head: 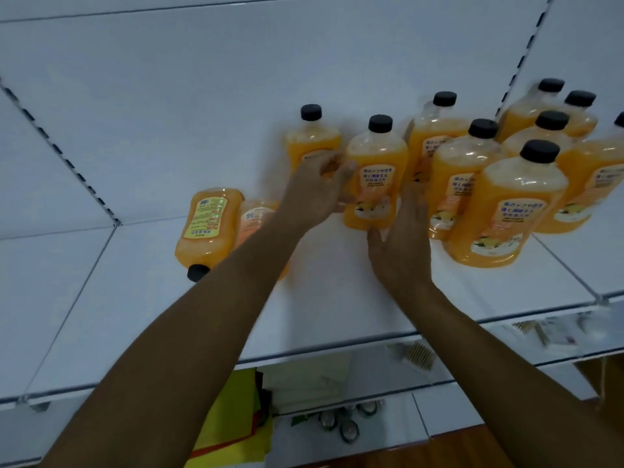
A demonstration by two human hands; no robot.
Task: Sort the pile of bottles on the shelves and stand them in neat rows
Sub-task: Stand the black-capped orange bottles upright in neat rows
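Observation:
Several orange bottles with black caps stand upright on the white shelf (337, 298). One of them, the upright middle bottle (374, 177), is held between both hands: my left hand (314, 194) grips its left side, and my right hand (401, 238) touches its lower right with fingers extended. Behind my left hand stands another upright bottle (312, 136). Two bottles lie on their sides at the left: one (207, 228) with its cap toward me, the other (256, 217) partly hidden by my left forearm. A group of upright bottles (506, 204) fills the right.
The shelf's back panel (202, 79) is plain white with slotted uprights at left and right. Bare shelf surface stretches left of the lying bottles and along the front edge. Lower shelves hold yellow packets (233, 423), small round items (347, 423) and a brush (418, 359).

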